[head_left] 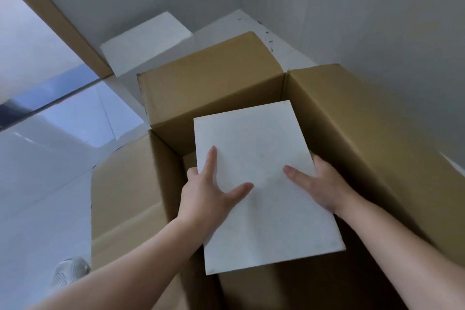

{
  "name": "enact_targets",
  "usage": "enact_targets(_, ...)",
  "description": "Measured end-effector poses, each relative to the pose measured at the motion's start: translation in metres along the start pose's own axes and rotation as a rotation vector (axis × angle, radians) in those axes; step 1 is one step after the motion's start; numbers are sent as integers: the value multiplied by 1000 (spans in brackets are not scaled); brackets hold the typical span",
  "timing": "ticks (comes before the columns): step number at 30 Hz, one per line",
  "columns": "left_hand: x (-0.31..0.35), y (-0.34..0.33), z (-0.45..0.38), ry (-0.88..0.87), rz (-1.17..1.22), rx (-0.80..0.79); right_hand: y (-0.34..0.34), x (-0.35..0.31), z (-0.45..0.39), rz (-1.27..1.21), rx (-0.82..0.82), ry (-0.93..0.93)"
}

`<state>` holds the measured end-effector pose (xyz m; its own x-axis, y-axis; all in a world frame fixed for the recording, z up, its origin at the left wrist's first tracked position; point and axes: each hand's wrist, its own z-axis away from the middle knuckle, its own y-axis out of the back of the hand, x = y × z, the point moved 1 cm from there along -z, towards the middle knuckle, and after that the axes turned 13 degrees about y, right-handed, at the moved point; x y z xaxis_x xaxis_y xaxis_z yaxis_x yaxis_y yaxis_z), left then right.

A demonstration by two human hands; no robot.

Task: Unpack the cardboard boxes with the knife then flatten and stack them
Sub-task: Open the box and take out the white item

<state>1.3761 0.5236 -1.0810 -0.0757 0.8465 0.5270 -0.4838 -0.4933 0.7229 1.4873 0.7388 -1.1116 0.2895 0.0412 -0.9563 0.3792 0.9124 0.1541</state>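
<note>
A large brown cardboard box (214,98) stands open on the floor, its flaps spread outward. Above its opening I hold a flat white foam slab (254,148) by both long edges. My left hand (208,194) grips the slab's left edge, forefinger and thumb lying on top, other fingers underneath. My right hand (317,186) grips the right edge with its thumb on top and fingers hidden below. The box's inside under the slab is dark and mostly hidden. No knife is in view.
Two more white slabs (143,45) lie on the floor beyond the box, against the grey wall (352,7). A tall brown cardboard sheet (52,20) leans at the left. Glossy white floor tiles (37,184) lie to the left. A light shoe (70,272) shows at the lower left.
</note>
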Motion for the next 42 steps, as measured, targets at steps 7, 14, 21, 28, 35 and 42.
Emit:
enact_targets(7,49,88,30,-58,-19,-69,2,-117,41,5,141,15)
enact_targets(14,137,239,44,-144,-39,-205,3,-310,57,172,209,-78)
enact_targets(21,229,408,11,-325,-143,-203,-38,-474,34,160,390,-56)
enact_targets(28,261,465,-37,-425,-221,-145,-65,-508,-14,123,466,10)
enact_targets(35,270,462,-66,-468,-282,-140,-72,-496,-31,40,522,37)
enact_targets(42,275,471,-153,-488,-336,-172,-108,-486,-102,-2,579,25)
